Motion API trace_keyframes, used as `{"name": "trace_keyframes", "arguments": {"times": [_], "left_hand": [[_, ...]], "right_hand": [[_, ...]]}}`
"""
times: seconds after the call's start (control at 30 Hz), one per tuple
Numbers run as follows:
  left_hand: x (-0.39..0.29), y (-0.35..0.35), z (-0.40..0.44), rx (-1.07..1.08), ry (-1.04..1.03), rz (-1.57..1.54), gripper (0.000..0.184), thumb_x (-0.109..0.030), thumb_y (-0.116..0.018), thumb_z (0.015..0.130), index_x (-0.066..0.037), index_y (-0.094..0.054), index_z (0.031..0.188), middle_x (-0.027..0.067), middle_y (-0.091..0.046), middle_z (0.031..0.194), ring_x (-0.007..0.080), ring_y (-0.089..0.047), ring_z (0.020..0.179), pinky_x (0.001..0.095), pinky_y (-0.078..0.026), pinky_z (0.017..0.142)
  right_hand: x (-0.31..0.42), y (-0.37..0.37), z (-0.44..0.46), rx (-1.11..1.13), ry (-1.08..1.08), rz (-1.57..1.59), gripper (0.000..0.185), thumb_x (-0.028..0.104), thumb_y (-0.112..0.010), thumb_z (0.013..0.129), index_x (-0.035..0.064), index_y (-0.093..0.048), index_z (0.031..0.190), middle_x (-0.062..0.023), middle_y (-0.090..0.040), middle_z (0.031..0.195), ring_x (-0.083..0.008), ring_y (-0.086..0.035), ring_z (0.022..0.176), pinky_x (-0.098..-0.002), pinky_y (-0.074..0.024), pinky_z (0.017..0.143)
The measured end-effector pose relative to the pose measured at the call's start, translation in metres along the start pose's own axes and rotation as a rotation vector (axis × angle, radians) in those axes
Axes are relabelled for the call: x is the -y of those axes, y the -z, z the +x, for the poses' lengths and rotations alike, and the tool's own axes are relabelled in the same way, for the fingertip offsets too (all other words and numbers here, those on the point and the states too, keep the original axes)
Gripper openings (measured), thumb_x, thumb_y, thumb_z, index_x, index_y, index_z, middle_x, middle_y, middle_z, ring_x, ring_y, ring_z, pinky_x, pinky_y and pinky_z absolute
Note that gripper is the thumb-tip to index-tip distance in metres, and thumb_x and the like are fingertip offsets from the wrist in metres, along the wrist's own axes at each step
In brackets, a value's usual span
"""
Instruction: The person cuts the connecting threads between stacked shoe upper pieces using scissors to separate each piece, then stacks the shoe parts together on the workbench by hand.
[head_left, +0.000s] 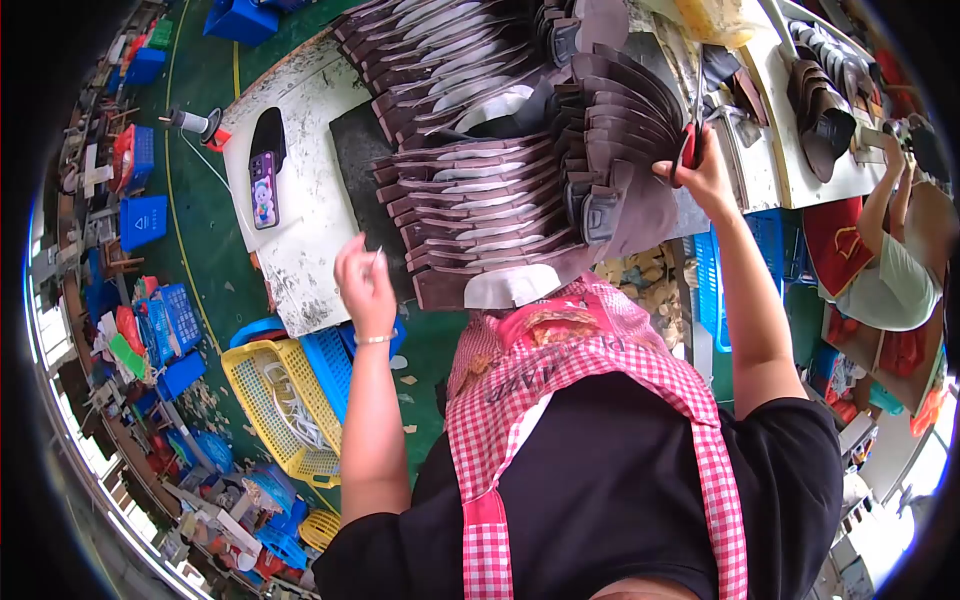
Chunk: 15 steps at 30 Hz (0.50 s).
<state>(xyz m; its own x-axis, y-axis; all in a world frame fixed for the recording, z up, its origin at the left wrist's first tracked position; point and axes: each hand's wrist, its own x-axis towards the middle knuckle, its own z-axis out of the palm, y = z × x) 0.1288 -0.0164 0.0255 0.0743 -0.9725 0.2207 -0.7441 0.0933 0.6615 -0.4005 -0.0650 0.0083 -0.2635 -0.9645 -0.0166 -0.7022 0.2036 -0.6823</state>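
My right hand (706, 178) grips scissors (688, 152) by their red handles, blades pointing away from me over the right side of the bench. Raised in front of the bench's near edge, my left hand (366, 288) has its fingers curled together; a small pale bit shows at the fingertips, too small to name. Between the hands lie overlapping rows of brown leather-like shoe pieces (490, 190) with whitish patches. Another row of such pieces (440, 65) lies behind, and a fanned dark brown stack (625, 110) sits beside my right hand.
A phone (263, 195) and a black sole-shaped piece (267, 138) lie on the white tabletop (300, 235). A thread spool (190, 122) stands at its edge. Below are a yellow basket (285, 410) and a blue crate (712, 285). Another person (885, 270) works at right.
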Motion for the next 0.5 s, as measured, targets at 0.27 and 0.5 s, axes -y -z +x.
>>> {"name": "trace_keyframes", "arguments": {"times": [0.27, 0.5], "left_hand": [[-0.036, -0.073, 0.122, 0.463, -0.572, 0.311, 0.011, -0.011, -0.066, 0.083, -0.009, -0.056, 0.089, 0.0051, -0.059, 0.112, 0.0274, -0.054, 0.116, 0.0471, -0.036, 0.107], [-0.083, -0.04, 0.136, 0.944, -0.268, -0.116, 0.009, -0.008, -0.064, 0.086, -0.003, -0.056, 0.086, 0.0103, -0.064, 0.08, 0.0256, -0.065, 0.078, 0.0373, -0.052, 0.072]], "right_hand": [[0.036, 0.012, -0.034, 0.043, -0.166, 0.351, 0.08, 0.024, -0.093, 0.06, -0.0012, -0.047, 0.121, -0.0131, -0.06, 0.115, -0.0226, -0.06, 0.106, -0.036, -0.0471, 0.095], [0.095, 0.09, -0.034, 0.038, -0.29, 0.88, 0.069, -0.001, -0.072, 0.064, -0.0074, -0.051, 0.13, -0.0167, -0.067, 0.115, -0.0277, -0.067, 0.104, -0.0382, -0.0501, 0.099]]}}
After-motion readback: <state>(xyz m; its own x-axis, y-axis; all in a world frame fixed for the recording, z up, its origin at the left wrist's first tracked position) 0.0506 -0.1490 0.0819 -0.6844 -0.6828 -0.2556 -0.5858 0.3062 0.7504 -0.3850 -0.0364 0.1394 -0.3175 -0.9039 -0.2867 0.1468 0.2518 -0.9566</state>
